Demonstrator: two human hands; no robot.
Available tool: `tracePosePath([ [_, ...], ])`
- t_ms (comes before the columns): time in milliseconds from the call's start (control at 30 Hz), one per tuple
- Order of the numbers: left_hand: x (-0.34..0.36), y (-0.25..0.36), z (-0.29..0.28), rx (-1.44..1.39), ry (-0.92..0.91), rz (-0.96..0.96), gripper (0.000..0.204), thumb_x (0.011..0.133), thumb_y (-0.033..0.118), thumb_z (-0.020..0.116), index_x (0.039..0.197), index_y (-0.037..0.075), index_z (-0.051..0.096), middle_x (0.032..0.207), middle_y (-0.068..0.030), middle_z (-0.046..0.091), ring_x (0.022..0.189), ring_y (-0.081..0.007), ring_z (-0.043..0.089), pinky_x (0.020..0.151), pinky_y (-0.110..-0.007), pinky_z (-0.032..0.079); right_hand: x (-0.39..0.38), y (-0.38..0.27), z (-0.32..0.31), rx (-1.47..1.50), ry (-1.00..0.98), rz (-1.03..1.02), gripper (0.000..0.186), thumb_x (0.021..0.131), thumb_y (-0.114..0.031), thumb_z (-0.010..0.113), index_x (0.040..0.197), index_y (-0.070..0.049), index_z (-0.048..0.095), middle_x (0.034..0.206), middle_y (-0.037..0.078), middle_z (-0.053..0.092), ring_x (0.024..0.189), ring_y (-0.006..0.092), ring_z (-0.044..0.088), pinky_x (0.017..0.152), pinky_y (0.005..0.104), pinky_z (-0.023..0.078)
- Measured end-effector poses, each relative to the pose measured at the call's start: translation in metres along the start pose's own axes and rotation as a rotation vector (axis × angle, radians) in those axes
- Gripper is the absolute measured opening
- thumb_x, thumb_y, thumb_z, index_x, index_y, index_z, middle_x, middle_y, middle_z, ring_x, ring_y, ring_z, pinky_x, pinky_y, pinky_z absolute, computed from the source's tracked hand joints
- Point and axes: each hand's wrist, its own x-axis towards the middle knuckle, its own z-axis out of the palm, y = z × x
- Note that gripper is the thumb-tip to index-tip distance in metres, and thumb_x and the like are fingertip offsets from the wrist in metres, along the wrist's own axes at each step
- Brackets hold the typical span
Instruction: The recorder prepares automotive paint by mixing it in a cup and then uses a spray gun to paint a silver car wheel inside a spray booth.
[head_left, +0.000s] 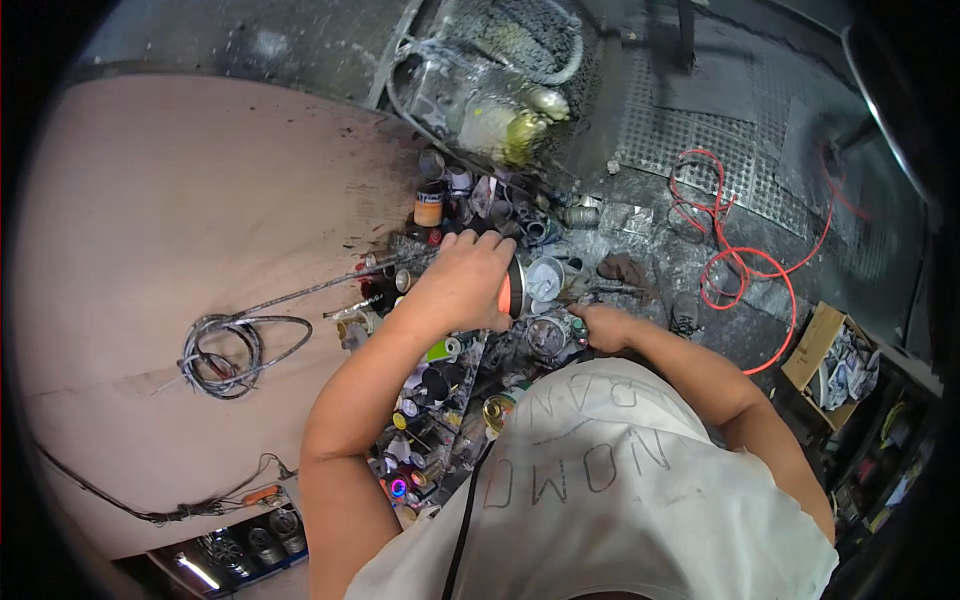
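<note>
My left hand point(470, 275) is wrapped round a tin can point(513, 288) with an orange label. The can is tilted, its dark rim turned to the right. Against that rim is a pale cup point(545, 279) with whitish-grey inside; I cannot tell whether anything is flowing. Just below it is a round, paint-stained container point(546, 337). My right hand point(605, 327) is beside that container with its fingers bent in. A small greenish part shows at the fingertips, too unclear to name. Behind my left hand stands an orange-labelled tin point(428, 205) among other tins.
Several spray cans and tins crowd the bench, including a green spray can point(442, 350). A coiled grey hose point(222, 350) hangs on the pinkish wall at left. A red hose point(745, 255) loops over the right floor, near a cardboard box point(815, 345). A paint-coated bin point(400, 95) stands ahead.
</note>
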Motion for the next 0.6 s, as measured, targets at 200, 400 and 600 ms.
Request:
tracePosePath([
  [200, -0.051, -0.074, 0.092, -0.469, 0.283, -0.102, 0.099, 0.058, 0.026, 0.089, 0.142, 0.0, 0.045, 0.14, -0.0233, 0.052, 0.132, -0.0441, 0.047, 0.112, -0.048, 0.037, 0.032, -0.04, 0.015, -0.025, -0.015, -0.052, 0.077, 0.078, -0.004, 0.057, 0.153, -0.008, 0.041, 0.136, 0.027, 0.06, 0.125, 0.04, 0.059, 0.102, 0.0465, 0.049],
  [400, -0.069, -0.073, 0.265, -1.368, 0.788, -0.271, 0.103, 0.069, 0.011, 0.087, 0.153, -0.001, 0.029, 0.143, -0.0178, 0.051, 0.13, -0.0256, 0.052, 0.112, -0.038, 0.04, 0.044, -0.059, 0.021, 0.069, 0.004, -0.122, 0.074, 0.077, -0.002, 0.06, 0.149, -0.004, 0.044, 0.135, 0.028, 0.06, 0.125, 0.0432, 0.058, 0.104, 0.0449, 0.048],
  [600, -0.017, -0.024, 0.38, -1.95, 0.954, -0.515, 0.091, 0.079, 0.015, 0.083, 0.151, -0.005, 0.03, 0.138, -0.0189, 0.055, 0.128, -0.0263, 0.054, 0.111, -0.038, 0.041, 0.027, -0.067, 0.007, 0.103, 0.068, -0.015, 0.07, 0.08, -0.003, 0.064, 0.147, 0.001, 0.045, 0.137, 0.029, 0.058, 0.129, 0.0398, 0.058, 0.108, 0.0409, 0.045],
])
